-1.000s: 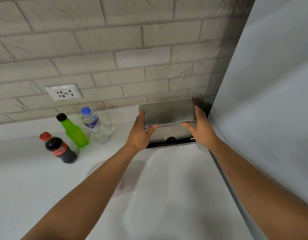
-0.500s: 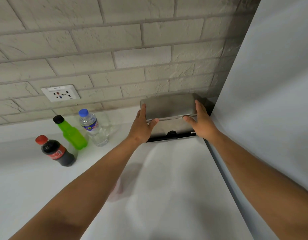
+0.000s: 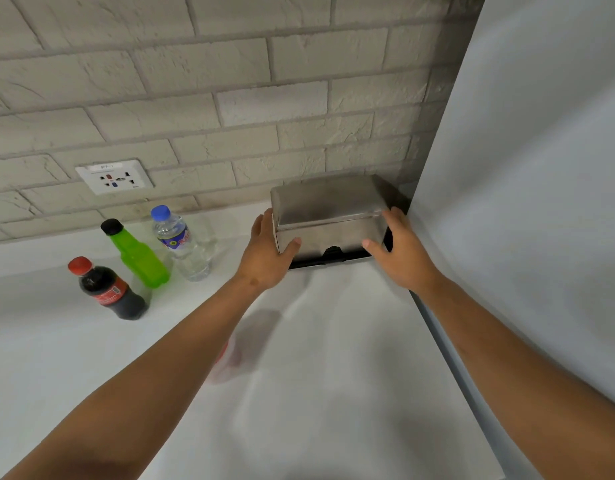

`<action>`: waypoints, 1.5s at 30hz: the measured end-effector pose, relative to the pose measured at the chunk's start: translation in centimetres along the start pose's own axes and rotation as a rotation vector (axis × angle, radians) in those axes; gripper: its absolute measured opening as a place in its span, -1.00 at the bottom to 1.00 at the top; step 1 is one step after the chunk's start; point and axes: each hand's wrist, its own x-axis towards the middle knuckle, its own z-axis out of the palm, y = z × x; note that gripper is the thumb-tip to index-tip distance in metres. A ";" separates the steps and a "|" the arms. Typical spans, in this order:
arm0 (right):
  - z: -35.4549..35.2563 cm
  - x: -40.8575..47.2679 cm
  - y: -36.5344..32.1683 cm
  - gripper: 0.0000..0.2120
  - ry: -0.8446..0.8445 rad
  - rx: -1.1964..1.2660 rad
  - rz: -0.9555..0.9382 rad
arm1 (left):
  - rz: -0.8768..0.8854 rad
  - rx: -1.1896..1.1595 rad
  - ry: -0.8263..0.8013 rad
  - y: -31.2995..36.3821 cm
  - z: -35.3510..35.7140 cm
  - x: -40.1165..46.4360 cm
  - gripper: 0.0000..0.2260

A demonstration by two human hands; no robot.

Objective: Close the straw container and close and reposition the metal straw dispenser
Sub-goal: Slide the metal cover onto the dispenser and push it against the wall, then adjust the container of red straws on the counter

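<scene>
A brushed metal straw dispenser [image 3: 328,211] stands on the white counter [image 3: 299,393] in the back right corner, close to the brick wall and the white panel. Its lid is down, and a black slot shows along its bottom front. My left hand [image 3: 268,252] grips its left end, thumb on the front face. My right hand [image 3: 401,249] grips its right end the same way. A faint see-through container with a red tint [image 3: 226,358] shows beside my left forearm, mostly hidden and blurred.
Three bottles stand at the left: a cola bottle [image 3: 106,289], a green bottle [image 3: 134,252] and a water bottle [image 3: 181,242]. A wall socket [image 3: 113,176] sits above them. A tall white panel [image 3: 524,202] closes off the right side.
Both hands have pushed the dispenser further back toward the wall and the corner. The bottles have stayed put.
</scene>
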 end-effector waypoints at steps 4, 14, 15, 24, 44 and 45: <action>-0.6 -4.6 -1.2 -0.43 -0.041 0.029 -0.036 | 0.017 0.021 -0.020 0.4 -1.2 -3.9 -0.38; -1.3 -15.1 -5.1 -0.65 -0.203 0.204 -0.061 | 0.139 -0.055 -0.175 1.6 -3.6 -16.0 -0.63; -1.3 -15.8 -5.4 -0.66 -0.213 0.221 -0.064 | 0.146 -0.062 -0.177 1.5 -3.9 -16.8 -0.64; 1.6 -20.8 -8.0 -0.69 -0.251 0.277 -0.063 | 0.097 -0.211 -0.100 -2.3 -7.6 -21.2 -0.74; 16.1 -18.7 -17.9 -0.56 -0.298 -0.063 -0.231 | -0.084 -0.602 -0.022 -15.9 -9.3 -19.3 -0.54; 16.6 -18.7 -18.0 -0.56 -0.306 -0.071 -0.238 | -0.077 -0.602 -0.034 -16.0 -9.1 -19.4 -0.50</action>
